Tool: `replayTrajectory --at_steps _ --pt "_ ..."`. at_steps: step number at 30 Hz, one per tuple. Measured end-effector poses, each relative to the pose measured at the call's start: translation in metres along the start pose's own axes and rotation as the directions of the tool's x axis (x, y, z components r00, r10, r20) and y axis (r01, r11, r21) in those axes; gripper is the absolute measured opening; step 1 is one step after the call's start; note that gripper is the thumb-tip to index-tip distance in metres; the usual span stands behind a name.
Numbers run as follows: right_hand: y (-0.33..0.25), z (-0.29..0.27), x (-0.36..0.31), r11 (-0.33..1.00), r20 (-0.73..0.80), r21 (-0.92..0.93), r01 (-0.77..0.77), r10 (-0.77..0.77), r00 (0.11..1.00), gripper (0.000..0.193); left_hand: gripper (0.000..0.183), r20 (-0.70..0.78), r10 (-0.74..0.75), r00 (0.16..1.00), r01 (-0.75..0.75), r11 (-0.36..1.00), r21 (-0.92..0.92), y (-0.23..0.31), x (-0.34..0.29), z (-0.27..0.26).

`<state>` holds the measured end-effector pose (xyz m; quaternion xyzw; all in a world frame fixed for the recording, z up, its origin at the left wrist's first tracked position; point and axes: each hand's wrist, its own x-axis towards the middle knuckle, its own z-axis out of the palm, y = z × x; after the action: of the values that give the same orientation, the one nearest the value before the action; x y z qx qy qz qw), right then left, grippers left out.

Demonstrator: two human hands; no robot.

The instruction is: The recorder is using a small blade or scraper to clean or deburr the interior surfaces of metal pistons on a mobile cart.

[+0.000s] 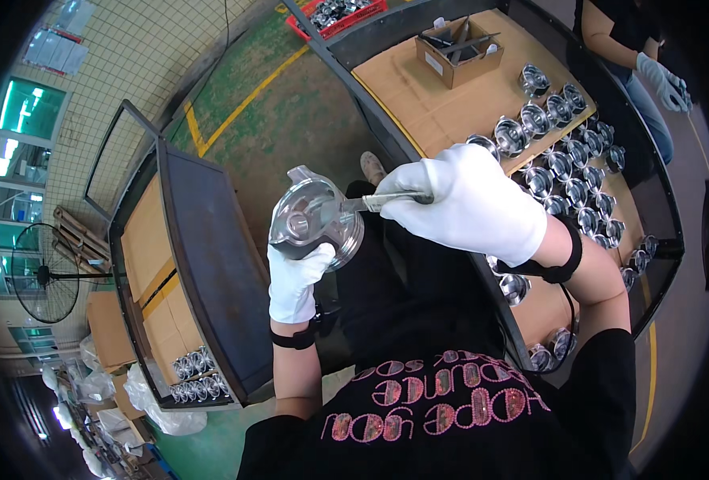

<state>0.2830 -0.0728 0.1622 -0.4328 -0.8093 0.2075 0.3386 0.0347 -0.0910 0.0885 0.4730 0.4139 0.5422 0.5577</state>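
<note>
My left hand [294, 280], in a white glove, is closed around the lower side of a shiny round cast-metal housing [310, 210]. The housing is tilted, its hollow face with a central boss turned up toward me. My right hand [460, 204], also gloved in white, grips a slim flat metal scraper-like tool [378, 200]. The tool's tip meets the right rim of the housing. Fingers cover much of its handle, so its exact kind is unclear. Both hands are above my lap.
On the right, a cardboard-covered bench [394, 92] carries rows of similar metal housings [562, 164] and a small carton [460, 64] of dark tools. At left stands a metal-framed cart [210, 232] with more parts. A co-worker's gloved hand [662, 80] shows at the far right.
</note>
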Motion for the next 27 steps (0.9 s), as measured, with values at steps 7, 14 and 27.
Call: replayTrajectory --at_steps 7,14,27 --pt "-0.0005 -0.0025 0.0045 0.997 0.068 -0.074 -0.004 0.009 0.998 0.017 0.07 -0.003 -0.008 1.0 0.008 0.999 0.039 -0.0012 0.0024 0.0005" --pt "0.0045 -0.0005 0.0071 0.996 0.005 -0.06 0.071 -0.071 0.997 0.014 0.071 0.029 0.005 1.0 -0.006 0.999 0.035 -0.0032 0.0057 0.001" --pt "0.0012 -0.0055 0.0092 0.998 0.075 -0.046 0.045 -0.042 0.996 0.021 0.074 0.041 -0.001 0.999 -0.001 0.999 0.036 -0.0063 0.0043 -0.0035"
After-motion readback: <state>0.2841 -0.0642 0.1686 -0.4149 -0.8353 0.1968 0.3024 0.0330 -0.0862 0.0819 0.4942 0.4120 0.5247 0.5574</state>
